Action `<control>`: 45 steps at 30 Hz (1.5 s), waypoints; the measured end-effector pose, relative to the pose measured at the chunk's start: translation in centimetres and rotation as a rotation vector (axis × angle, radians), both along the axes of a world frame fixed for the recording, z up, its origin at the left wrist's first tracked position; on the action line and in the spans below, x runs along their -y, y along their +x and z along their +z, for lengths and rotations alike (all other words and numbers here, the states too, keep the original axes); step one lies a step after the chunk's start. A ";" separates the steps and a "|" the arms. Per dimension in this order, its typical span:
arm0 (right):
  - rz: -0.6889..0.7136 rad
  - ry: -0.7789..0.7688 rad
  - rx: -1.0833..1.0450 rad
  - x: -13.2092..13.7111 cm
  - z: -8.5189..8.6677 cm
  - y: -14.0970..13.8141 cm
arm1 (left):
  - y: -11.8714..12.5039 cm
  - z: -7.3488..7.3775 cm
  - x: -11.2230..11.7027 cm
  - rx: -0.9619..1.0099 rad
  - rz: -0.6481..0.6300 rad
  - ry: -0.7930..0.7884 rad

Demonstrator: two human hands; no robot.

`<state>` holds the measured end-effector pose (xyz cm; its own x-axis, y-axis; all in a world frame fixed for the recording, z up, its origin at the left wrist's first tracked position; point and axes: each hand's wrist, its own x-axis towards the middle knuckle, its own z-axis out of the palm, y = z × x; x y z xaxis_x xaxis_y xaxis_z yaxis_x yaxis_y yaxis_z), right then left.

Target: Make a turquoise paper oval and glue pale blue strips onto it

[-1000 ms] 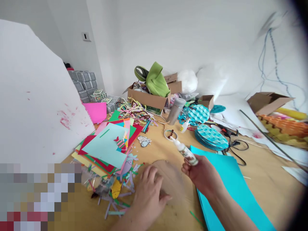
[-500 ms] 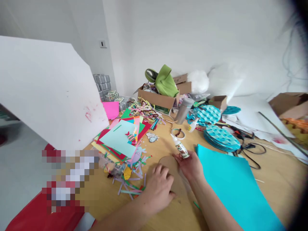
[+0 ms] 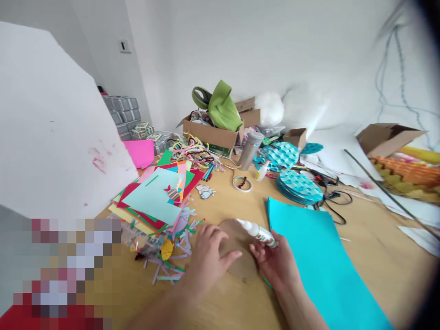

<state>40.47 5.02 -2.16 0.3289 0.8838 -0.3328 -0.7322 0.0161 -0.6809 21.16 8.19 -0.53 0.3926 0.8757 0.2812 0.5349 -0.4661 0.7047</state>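
My right hand (image 3: 280,263) is closed around a white glue bottle (image 3: 258,232) with a printed label. The bottle is tilted, its nozzle pointing left over a brown cardboard disc (image 3: 242,266). At the disc's left edge is my left hand (image 3: 210,252), its thumb spread away from the fingers and nothing held in it. Part of the disc is hidden by both hands. Just right of my right hand lies a stack of bright blue sheets (image 3: 309,247).
Coloured paper sheets (image 3: 154,192) and paper strips (image 3: 172,266) lie left. Behind are a paper fish cutout (image 3: 205,191), a tape ring (image 3: 235,185), another glue bottle (image 3: 262,171), a grey flask (image 3: 251,151) and blue patterned discs (image 3: 300,185). A large white board (image 3: 62,137) leans at left.
The glue bottle has tipped from nearly upright to lying towards the left, over the disc. My left hand has lifted and opened its thumb. The view has shifted right.
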 end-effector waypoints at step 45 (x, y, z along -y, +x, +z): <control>-0.214 0.054 0.593 1.4 4.8 -0.2 | -0.3 0.0 0.0 0.125 0.034 -0.005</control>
